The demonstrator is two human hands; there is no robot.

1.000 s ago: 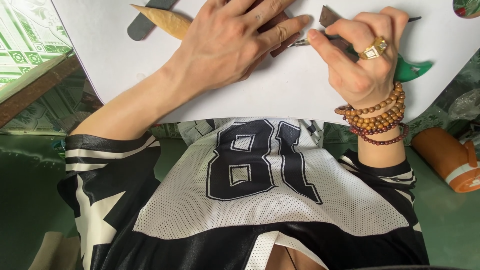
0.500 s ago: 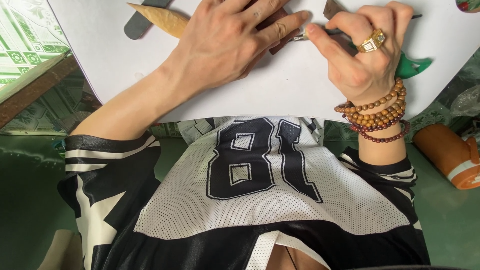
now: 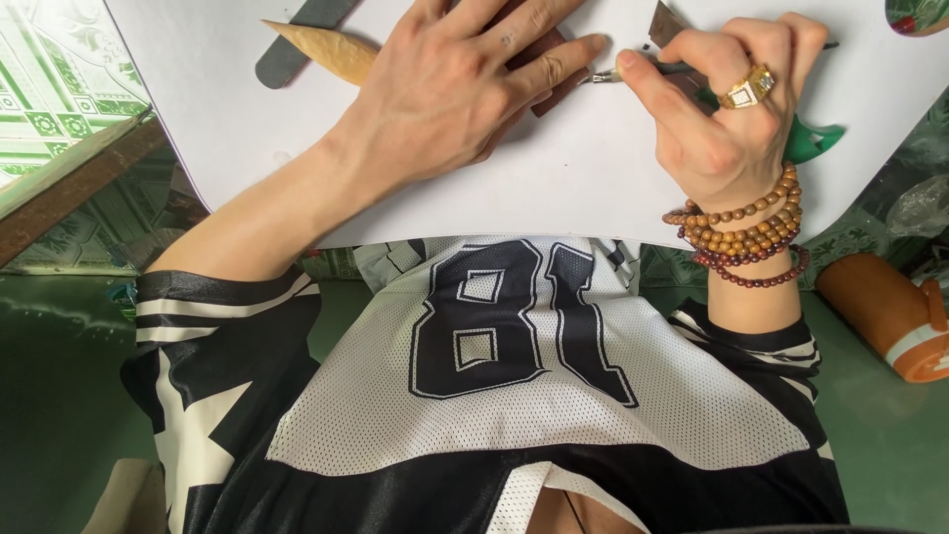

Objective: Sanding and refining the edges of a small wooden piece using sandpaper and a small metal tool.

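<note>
1. One white sheet [image 3: 554, 188], smooth and matte with a rounded near edge, covers the tabletop; everything below is placed against it.
2. Two hands work near its far edge. The left hand [image 3: 450, 89] lies flat, fingers spread and pressing down on one dark reddish-brown flat piece [image 3: 542, 61], which looks like leather and shows only between and beyond the fingers.
3. The right hand [image 3: 717, 119] has its fingers pinched shut around one slim tool [image 3: 633, 71] with a dark green shaft and a small metal tip; the tip sits just beside the left index fingertip, at the edge of the brown piece.
4. One gold ring [image 3: 748, 87] with a square face sits on the right hand. About three strands of round wooden beads [image 3: 743, 235], tan and dark red, wrap that wrist, at the sheet's near edge.
5. One green curved pointed shape [image 3: 816, 138] pokes out from under the right hand on the sheet.
6. At the sheet's far left lie one pale tan pointed wooden piece [image 3: 321, 49] and one dark grey rounded strip [image 3: 292, 42], touching each other.
7. One small dark brown scrap [image 3: 664, 25] lies beyond the right hand's fingers.
8. Off the sheet's right, lower down, lies one orange cylinder [image 3: 885, 316] with a white band.
</note>
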